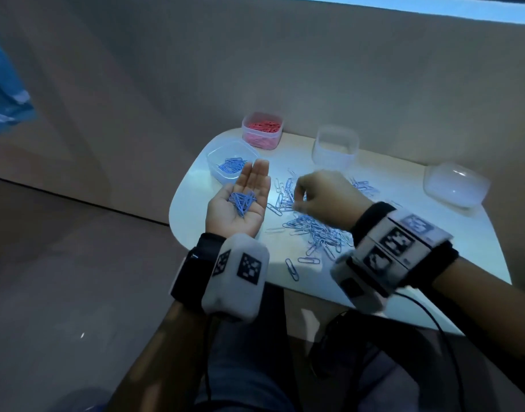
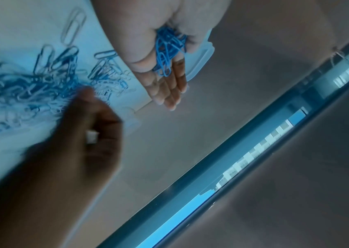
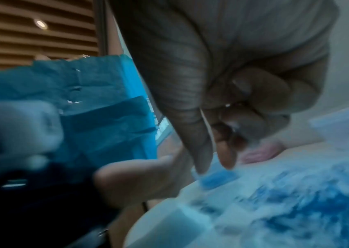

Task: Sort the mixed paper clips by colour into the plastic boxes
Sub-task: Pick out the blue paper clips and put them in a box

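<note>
My left hand (image 1: pixel 251 188) lies palm up over the white table (image 1: pixel 193 209), fingers straight, with a small heap of blue clips (image 1: pixel 243 201) in the palm; the left wrist view shows the same clips (image 2: pixel 169 50). My right hand (image 1: pixel 300 196) hovers over the mixed pile of blue and pale clips (image 1: pixel 314 231), fingers curled. In the right wrist view its thumb and forefinger (image 3: pixel 213 166) pinch a blurred blue clip (image 3: pixel 218 178). Beyond the left fingertips, a clear box (image 1: pixel 218 150) holds blue clips.
A box of pink clips (image 1: pixel 262 129) stands at the table's back edge. An empty clear box (image 1: pixel 334 147) is to its right, and another clear container (image 1: pixel 456 185) sits at the far right. Loose clips (image 1: pixel 292 269) lie near the front edge.
</note>
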